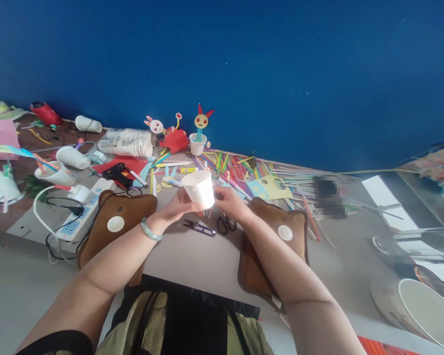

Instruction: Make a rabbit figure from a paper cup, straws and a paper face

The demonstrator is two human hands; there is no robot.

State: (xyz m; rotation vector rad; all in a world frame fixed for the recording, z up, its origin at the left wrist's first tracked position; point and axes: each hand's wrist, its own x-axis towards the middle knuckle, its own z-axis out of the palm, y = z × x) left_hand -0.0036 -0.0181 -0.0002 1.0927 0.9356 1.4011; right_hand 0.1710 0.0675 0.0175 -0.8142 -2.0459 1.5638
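White tapered paper cup (199, 190) up in the air now, above the middle of the broad grey tabletop (192, 254), between its back edge by the wall and its near edge! Flanking that spot, two brown plush cushions, one to the left (98, 222), one to the right (253, 254). The cup's long axis stands tilted, wide end up and leaning left, narrow end down toward the right; which end is open, I cannot tell. And it's the left hand (173, 208) that has it, fingers around the left side, thumb along the lower part. The right hand (231, 203) is in close at the right side, fingers bent; whether it grasps anything, I cannot tell. Beneath them, the dark-handled scissors (227, 225) and, to their left, slim dark thread snips (201, 229).
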